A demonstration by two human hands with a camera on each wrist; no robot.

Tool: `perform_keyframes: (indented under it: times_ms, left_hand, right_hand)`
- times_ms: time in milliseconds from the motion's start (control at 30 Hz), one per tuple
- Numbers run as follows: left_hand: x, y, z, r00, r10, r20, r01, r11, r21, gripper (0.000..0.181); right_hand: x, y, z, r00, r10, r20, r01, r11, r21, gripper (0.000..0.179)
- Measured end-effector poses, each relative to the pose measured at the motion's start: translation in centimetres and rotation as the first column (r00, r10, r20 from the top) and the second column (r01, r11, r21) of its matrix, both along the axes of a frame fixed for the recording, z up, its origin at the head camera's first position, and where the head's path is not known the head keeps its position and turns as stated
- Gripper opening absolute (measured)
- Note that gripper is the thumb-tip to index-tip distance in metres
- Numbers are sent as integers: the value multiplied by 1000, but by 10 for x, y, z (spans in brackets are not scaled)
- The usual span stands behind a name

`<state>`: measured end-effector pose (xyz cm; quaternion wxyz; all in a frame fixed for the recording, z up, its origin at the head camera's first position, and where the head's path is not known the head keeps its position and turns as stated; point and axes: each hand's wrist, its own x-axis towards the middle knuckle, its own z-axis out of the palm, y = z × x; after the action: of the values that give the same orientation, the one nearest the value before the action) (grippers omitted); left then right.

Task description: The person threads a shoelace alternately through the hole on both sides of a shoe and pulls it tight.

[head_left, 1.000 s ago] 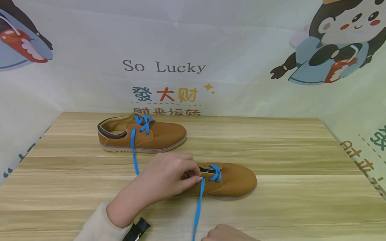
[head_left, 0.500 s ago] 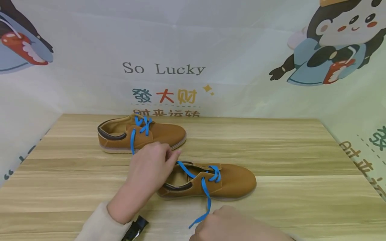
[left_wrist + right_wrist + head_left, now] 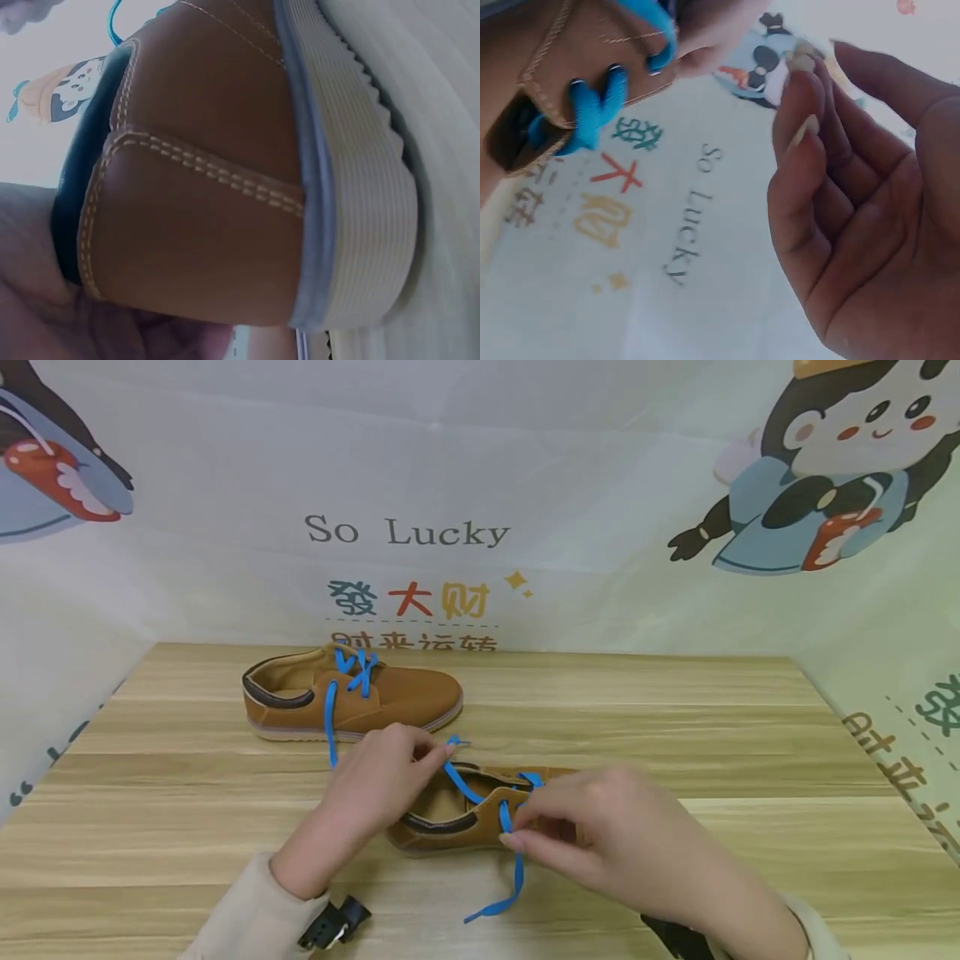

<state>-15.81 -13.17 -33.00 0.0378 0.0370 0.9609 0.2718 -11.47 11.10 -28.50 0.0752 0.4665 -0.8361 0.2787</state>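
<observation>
A brown shoe (image 3: 435,839) with blue lacing lies nearer me, toe to the right. My left hand (image 3: 375,781) is at its heel, thumb and forefinger pinching the far-side shoelace (image 3: 465,783) near its tip. In the left wrist view the shoe's heel (image 3: 195,232) fills the middle, with part of the hand beside its collar. My right hand (image 3: 622,835) covers much of the toe; its thumb and fingertips are right at the near-side shoelace (image 3: 517,877), which trails onto the table. The right wrist view shows a gap between that thumb and the loosely bent fingers, nothing between them.
A matching brown shoe (image 3: 405,693) stands behind, its blue lace (image 3: 331,718) hanging down the near side toward my left hand. Both rest on a wood-grain table (image 3: 712,727). A white printed backdrop (image 3: 600,585) encloses the back and sides.
My left hand has moved from the near-side eyelet back to the heel, drawing the far lace out. My right hand has let the near lace go slack and come up beside the eyelets.
</observation>
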Motion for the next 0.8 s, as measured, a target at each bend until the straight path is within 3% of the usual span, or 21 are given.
perform_keyframes:
  times_ms: [133, 200, 267, 333, 433, 567, 700, 800]
  left_hand:
    - [-3, 1, -2, 997, -3, -83, 13, 993, 115, 18]
    - [-5, 1, -2, 994, -12, -106, 33, 981, 193, 15]
    - [-7, 0, -1, 993, -32, -114, 65, 952, 298, 16]
    - [-8, -2, 1, 994, -41, -105, 81, 907, 413, 18]
    - [-10, -7, 5, 998, -31, -62, 61, 808, 585, 25]
    - [-11, -14, 13, 1000, -29, 8, 13, 648, 761, 36]
    - [-11, -19, 18, 995, -78, 63, -17, 486, 874, 38]
    - [-11, -22, 20, 993, -88, 78, -37, 396, 918, 34]
  right_hand:
    - [-11, 1, -1, 985, -142, 98, 141, 990, 15, 11]
    - [-17, 1, -2, 973, -214, 88, 212, 977, 30, 11]
    - [-23, 1, -5, 959, -278, 59, 276, 960, 42, 8]
    - [-28, 1, -8, 947, -320, 39, 318, 947, 56, 7]
    - [-37, 1, -15, 936, -352, -10, 351, 932, 89, 7]
    - [-46, 1, -24, 941, -327, -91, 338, 929, 150, 10]
    - [-52, 3, -32, 968, -241, -76, 252, 946, 204, 16]
    - [-55, 4, -37, 981, -187, -51, 194, 954, 230, 20]
